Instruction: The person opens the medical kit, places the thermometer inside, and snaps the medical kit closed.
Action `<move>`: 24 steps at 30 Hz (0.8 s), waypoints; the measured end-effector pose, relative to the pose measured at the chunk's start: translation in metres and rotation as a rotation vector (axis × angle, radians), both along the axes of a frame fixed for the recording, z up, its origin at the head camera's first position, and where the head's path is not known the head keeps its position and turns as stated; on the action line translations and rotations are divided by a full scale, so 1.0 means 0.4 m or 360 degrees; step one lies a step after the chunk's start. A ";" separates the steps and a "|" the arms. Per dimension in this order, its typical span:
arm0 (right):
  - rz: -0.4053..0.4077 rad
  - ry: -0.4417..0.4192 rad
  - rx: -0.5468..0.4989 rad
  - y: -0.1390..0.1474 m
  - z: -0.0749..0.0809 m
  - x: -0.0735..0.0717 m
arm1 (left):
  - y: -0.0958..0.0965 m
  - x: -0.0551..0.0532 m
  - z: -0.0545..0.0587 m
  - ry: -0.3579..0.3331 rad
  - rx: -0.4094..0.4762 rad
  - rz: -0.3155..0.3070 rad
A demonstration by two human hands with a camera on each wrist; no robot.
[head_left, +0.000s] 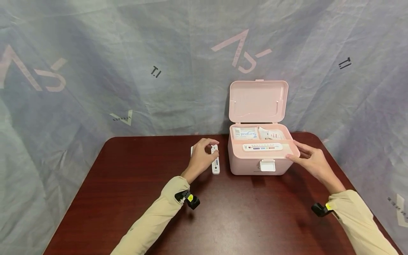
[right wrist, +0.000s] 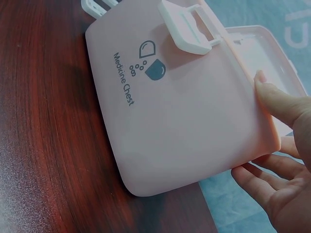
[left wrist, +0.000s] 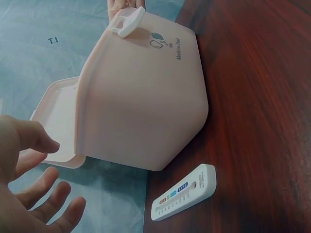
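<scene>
A pink medicine chest (head_left: 256,164) stands with its lid (head_left: 258,101) raised at the back right of the table. My right hand (head_left: 310,161) grips its right end, thumb on the rim and fingers against the side wall. A white thermometer (head_left: 262,147) lies crosswise in the chest's front part. Left of the chest, a second white thermometer (head_left: 215,166) lies on the table, also seen whole as a thermometer (left wrist: 184,192) in the left wrist view. Above it hovers my left hand (head_left: 201,156), fingers bent, thumb and forefinger apart, holding nothing. Another white piece (head_left: 192,150) is mostly hidden behind this hand.
A Surgical-labelled packet (head_left: 246,133) and other wrapped packets (head_left: 273,134) fill the chest's rear compartments. The white latch (head_left: 267,165) hangs at the chest's front. A grey cloth backdrop (head_left: 178,88) rises behind the dark red wooden table (head_left: 134,184).
</scene>
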State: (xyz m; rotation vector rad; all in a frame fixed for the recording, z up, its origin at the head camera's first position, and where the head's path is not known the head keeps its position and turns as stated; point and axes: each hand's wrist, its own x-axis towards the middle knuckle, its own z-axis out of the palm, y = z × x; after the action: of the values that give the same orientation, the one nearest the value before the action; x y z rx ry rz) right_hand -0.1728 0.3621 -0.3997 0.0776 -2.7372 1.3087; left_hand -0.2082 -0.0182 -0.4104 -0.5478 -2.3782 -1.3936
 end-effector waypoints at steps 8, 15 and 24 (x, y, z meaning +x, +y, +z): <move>-0.0004 0.0006 -0.0006 -0.001 -0.002 0.002 | -0.014 0.016 -0.007 -0.0051 -0.0057 0.0061; 0.0000 0.0015 -0.0017 0.000 -0.005 0.002 | -0.022 0.023 -0.010 -0.0073 0.0040 0.0081; 0.0008 0.0022 -0.0034 0.001 -0.006 0.002 | -0.035 0.036 -0.018 -0.0103 0.0041 0.0101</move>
State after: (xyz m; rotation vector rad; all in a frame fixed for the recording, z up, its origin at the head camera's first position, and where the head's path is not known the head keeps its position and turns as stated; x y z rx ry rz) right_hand -0.1720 0.3624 -0.4021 0.0911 -2.7129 1.3330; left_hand -0.1937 -0.0321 -0.4177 -0.4228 -2.4027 -1.4327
